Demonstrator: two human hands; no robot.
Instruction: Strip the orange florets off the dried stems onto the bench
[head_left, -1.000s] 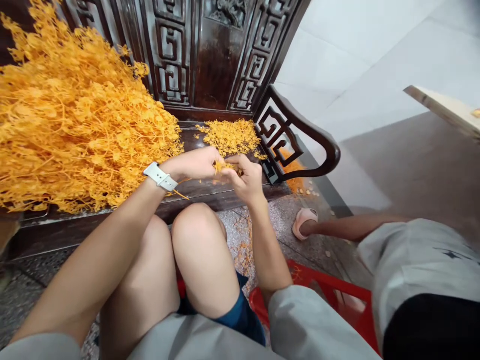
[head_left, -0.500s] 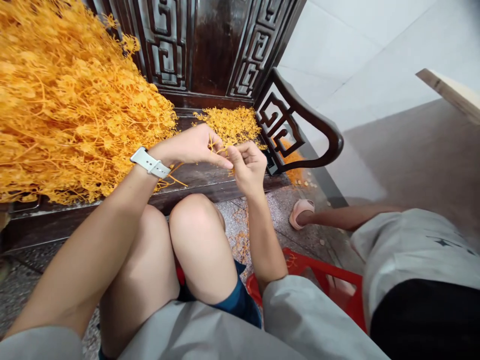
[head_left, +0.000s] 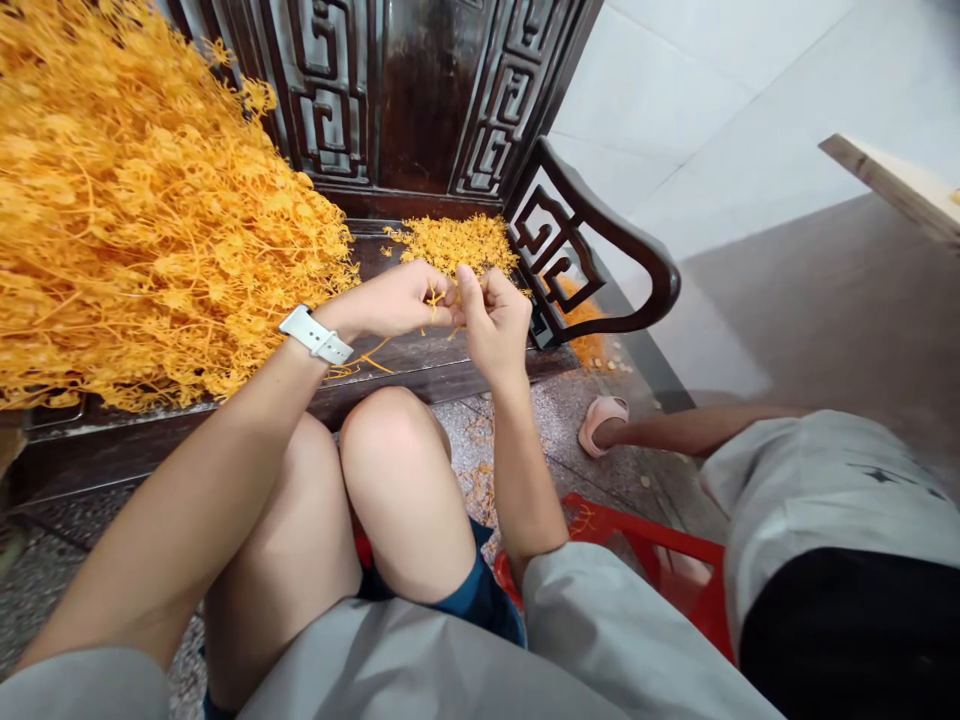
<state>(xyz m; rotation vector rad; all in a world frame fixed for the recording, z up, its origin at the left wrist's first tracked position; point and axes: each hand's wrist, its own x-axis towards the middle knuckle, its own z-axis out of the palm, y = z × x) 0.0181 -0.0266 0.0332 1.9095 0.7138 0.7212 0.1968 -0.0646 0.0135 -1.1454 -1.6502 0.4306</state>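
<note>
My left hand (head_left: 405,298), with a white watch band at its wrist, pinches a thin branched orange plastic sprig (head_left: 433,298). Against its fingertips, my right hand (head_left: 498,322) is closed with thumb and forefinger pressed together at the sprig's end; what lies between those fingers is mostly hidden. Both hands are held above the front of a dark wooden bench (head_left: 442,350). Behind them on the seat lies a small pile of short yellow-orange pieces (head_left: 459,243). To the left rises a large heap of long-stemmed orange plastic sprigs (head_left: 165,220).
The bench's carved armrest (head_left: 660,290) stands at the right. Orange bits (head_left: 585,335) lie on the floor beyond it. A red plastic stool (head_left: 637,535) and another person's leg (head_left: 675,432) are to my right. A wooden board edge (head_left: 885,185) juts in at the upper right.
My hands have drawn closer together, and the right thumb has risen. The left hand has shifted slightly right and down, still with the orange sprig.
</note>
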